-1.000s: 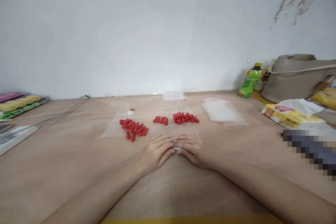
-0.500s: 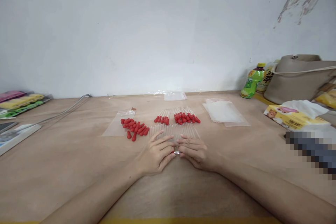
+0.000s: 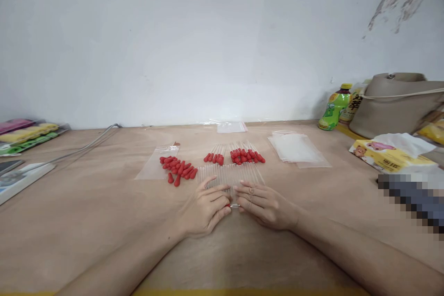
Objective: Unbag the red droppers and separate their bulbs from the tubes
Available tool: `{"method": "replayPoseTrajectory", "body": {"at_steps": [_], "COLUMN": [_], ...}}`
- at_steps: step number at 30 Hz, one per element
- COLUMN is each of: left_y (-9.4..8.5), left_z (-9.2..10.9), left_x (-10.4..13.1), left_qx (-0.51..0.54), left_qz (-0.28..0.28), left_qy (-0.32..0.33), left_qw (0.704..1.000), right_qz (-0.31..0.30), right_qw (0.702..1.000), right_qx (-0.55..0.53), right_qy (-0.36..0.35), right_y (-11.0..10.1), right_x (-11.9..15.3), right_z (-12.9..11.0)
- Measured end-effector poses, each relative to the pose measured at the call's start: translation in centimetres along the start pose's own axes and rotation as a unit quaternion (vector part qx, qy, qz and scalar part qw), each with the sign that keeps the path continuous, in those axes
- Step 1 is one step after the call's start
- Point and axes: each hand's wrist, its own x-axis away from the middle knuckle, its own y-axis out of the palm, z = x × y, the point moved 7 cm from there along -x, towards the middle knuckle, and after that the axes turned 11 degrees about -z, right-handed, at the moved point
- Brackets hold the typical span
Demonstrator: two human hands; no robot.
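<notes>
My left hand (image 3: 204, 209) and my right hand (image 3: 265, 203) rest on the wooden table (image 3: 86, 222) with their fingertips meeting. Pinched between them are a small red rubber cap at my left fingertips and a short clear tube (image 3: 235, 204) at my right fingertips. Just beyond the fingers lies a row of clear tubes (image 3: 229, 173). Loose red caps (image 3: 178, 169) are heaped to the left of it. Behind the row lie two groups of capped tubes (image 3: 247, 155) (image 3: 214, 157).
An empty clear bag (image 3: 154, 167) lies beside the caps. A stack of clear bags (image 3: 296, 148) sits at the right and a small bag (image 3: 231, 126) by the wall. At far right stand a green bottle (image 3: 333, 106), a beige handbag (image 3: 395, 104) and a tissue pack (image 3: 391, 155). A cable (image 3: 83, 148) and coloured packets (image 3: 24, 134) are at left.
Both hands have drawn slightly toward me off the row of clear tubes, their fingertips staying together on the small piece. My left fingers lifted briefly and closed in again.
</notes>
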Motion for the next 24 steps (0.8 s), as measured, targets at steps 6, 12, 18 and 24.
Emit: {"method": "replayPoseTrajectory", "body": {"at_steps": [6, 12, 18, 24], "left_y": [-0.1, -0.8, -0.7, -0.7], "left_z": [0.1, -0.1, 0.3, 0.3], "left_x": [0.1, 0.0, 0.0, -0.1], "left_qx": [0.003, -0.051, -0.094, -0.072], "left_qz": [0.008, 0.110, 0.124, 0.106], "left_qy": [0.001, 0.007, 0.030, 0.024], "left_qw": [1.000, 0.993, 0.987, 0.991], "right_qz": [-0.009, 0.004, 0.012, -0.005], "right_qw": [0.999, 0.983, 0.984, 0.996], "right_qx": [-0.027, -0.127, -0.133, -0.063], "right_qy": [0.025, 0.129, 0.118, 0.068], "right_y": [0.4, 1.3, 1.3, 0.7], "right_x": [-0.1, 0.3, 0.2, -0.1], "right_z": [0.1, 1.4, 1.4, 0.9]}}
